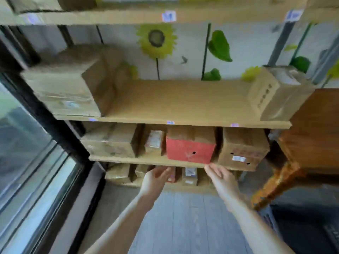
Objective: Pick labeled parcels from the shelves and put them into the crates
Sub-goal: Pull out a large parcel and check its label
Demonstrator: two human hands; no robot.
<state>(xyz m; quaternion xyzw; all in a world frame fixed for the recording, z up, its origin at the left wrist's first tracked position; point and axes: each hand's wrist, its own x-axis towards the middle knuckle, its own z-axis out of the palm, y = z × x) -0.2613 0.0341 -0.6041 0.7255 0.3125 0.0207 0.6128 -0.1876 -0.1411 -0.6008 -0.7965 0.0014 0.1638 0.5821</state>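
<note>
Left hand (pixel 157 177), right hand (pixel 219 176), red-fronted parcel (pixel 190 150)

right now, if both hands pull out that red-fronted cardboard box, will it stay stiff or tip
The red-fronted cardboard box probably stays stiff: its edges look square. It likely slides rather than tips, sitting broad and low on the wooden shelf. Weight cannot be judged.

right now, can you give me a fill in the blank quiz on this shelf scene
1. The left hand and right hand, both open, reach toward a box whose front is ___.
2. The brown box with black holes stands directly to its ___.
3. The wall at the back is decorated with yellow ___.
Missing: red; right; sunflowers.
</note>
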